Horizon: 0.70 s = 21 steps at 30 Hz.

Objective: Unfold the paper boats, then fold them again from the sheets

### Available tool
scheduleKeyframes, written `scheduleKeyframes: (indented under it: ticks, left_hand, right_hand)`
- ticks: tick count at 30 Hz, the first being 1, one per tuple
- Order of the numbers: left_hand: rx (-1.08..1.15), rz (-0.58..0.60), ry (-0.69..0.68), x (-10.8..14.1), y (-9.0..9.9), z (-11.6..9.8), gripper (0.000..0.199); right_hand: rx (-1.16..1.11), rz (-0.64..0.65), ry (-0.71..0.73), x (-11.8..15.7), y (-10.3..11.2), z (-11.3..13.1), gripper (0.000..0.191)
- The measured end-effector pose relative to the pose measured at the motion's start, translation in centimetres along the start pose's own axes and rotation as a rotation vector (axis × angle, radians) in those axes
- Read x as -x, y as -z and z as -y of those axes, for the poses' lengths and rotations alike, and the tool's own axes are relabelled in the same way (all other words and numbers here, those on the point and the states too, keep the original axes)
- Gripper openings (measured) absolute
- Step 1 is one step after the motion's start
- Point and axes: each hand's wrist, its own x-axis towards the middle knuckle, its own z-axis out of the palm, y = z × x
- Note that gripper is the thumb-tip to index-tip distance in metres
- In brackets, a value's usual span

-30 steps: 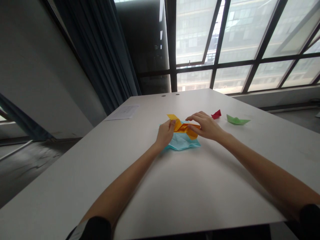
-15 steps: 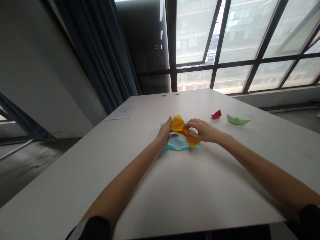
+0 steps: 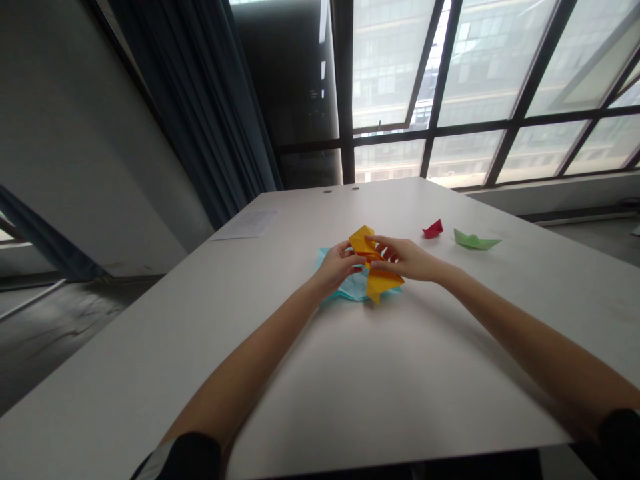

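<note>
Daylight enters through dark-framed windows (image 3: 475, 73) beyond a white table (image 3: 340, 387), a blue curtain (image 3: 203, 100) hanging beside a grey wall (image 3: 70, 120).

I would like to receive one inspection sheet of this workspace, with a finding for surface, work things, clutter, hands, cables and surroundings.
Surface: white table, two small round fittings near its far edge.
Work things: yellow folded paper over light blue paper; whether they touch is unclear.
Clutter: red folded paper and green folded paper at right; white sheet at far left.
Hands: left hand and right hand both hold the yellow folded paper.
Cables: nothing seen on the table.
Surroundings: dark blue curtain, windows beyond.
</note>
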Motion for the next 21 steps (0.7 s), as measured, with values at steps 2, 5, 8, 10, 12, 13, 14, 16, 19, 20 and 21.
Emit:
scheduleKeyframes:
  ticks: [2, 5, 8, 10, 12, 13, 14, 16, 19, 20, 21]
  left_hand:
    - [0.008, -0.006, -0.004, -0.1, 0.1, 0.2, 0.039]
    - [0.021, -0.016, -0.014, -0.3, 0.2, 0.3, 0.038]
    - [0.042, -0.045, -0.018, -0.3, 0.2, 0.3, 0.038]
    - [0.050, -0.064, -0.018, -0.2, 0.1, 0.3, 0.037]
    - [0.047, -0.080, -0.018, -0.2, -0.1, 0.3, 0.036]
    - [0.043, -0.086, -0.019, -0.2, -0.1, 0.2, 0.035]
    - [0.039, -0.090, -0.020, -0.2, -0.2, 0.2, 0.035]
    - [0.032, -0.102, -0.021, -0.2, -0.2, 0.2, 0.033]
    - [0.028, -0.123, -0.019, -0.2, -0.2, 0.2, 0.031]
    - [0.028, -0.125, -0.018, -0.3, -0.2, 0.2, 0.030]
    - [0.027, -0.125, -0.018, -0.3, -0.1, 0.2, 0.029]
  right_hand:
    - [-0.079, 0.036, -0.033, 0.0, 0.0, -0.3, 0.062]
    - [-0.213, 0.058, -0.068, -0.1, -0.1, -0.8, 0.057]
    - [-0.307, 0.044, -0.073, -0.2, -0.2, -1.2, 0.048]
    - [-0.329, 0.026, -0.071, -0.3, -0.2, -1.4, 0.044]
    - [-0.340, 0.011, -0.070, -0.4, -0.3, -1.5, 0.042]
    - [-0.351, 0.010, -0.073, -0.4, -0.4, -1.5, 0.041]
    - [-0.366, 0.014, -0.076, -0.5, -0.4, -1.5, 0.041]
    - [-0.401, 0.031, -0.074, -0.5, -0.4, -1.5, 0.041]
    - [-0.444, 0.048, -0.050, -0.6, -0.5, -1.7, 0.041]
    - [-0.449, 0.052, -0.040, -0.6, -0.5, -1.8, 0.040]
    - [-0.438, 0.053, -0.034, -0.6, -0.4, -1.8, 0.039]
